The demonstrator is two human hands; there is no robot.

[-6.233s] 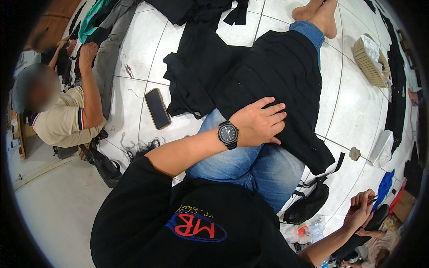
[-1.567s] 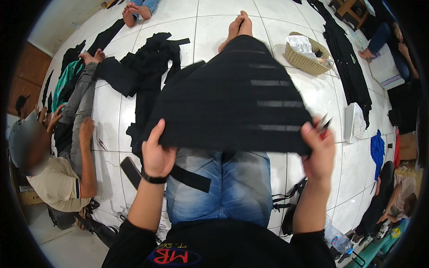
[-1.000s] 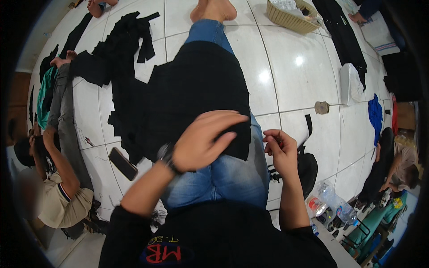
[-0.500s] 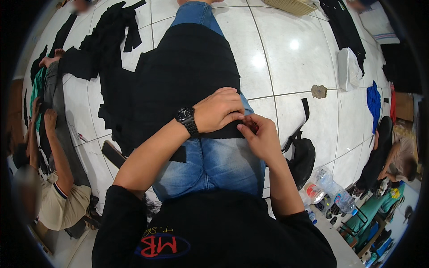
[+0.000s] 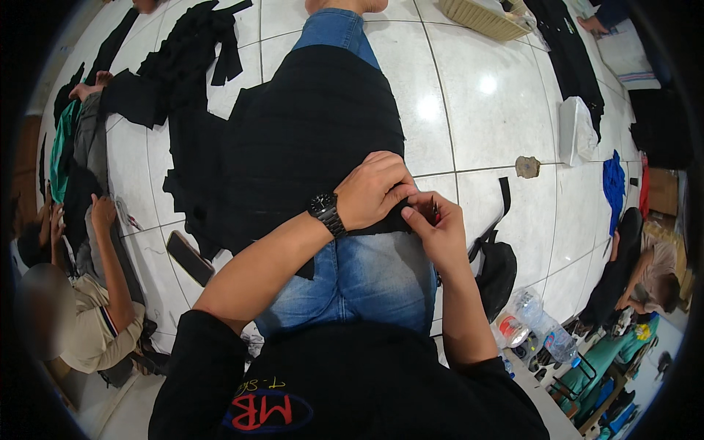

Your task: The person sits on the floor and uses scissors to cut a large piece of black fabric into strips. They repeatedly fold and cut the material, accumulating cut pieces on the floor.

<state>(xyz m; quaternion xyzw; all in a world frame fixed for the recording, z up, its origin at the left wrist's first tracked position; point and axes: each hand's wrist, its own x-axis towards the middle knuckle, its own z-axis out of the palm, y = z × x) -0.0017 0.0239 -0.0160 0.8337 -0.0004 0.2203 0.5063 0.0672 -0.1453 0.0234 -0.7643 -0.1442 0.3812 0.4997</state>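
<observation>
Black cloth (image 5: 308, 125) in joined strips lies across my outstretched legs and spreads onto the floor at the left. My left hand (image 5: 374, 192), below a black wristwatch, rests on its right edge with thumb and fingers pinching the fabric. Close against it, my right hand (image 5: 442, 224) is closed, its fingertips meeting the same edge. Within the right palm shows a small red tool with dark pointed tips (image 5: 435, 213), which looks like thread snips; most of it is hidden by the fingers. Blue jeans (image 5: 381, 271) show under the cloth.
A phone (image 5: 189, 258) lies on the tiles at left, near a seated person (image 5: 95, 315) handling dark cloth. To my right are a black bag (image 5: 497, 275), plastic bottles (image 5: 546, 323) and a brown scrap (image 5: 526, 167). Another person (image 5: 649, 275) sits far right; a basket (image 5: 484, 18) stands ahead.
Both hands have shifted slightly right and down in the picture. The red tool in my right hand now shows, where before the fingers hid it.
</observation>
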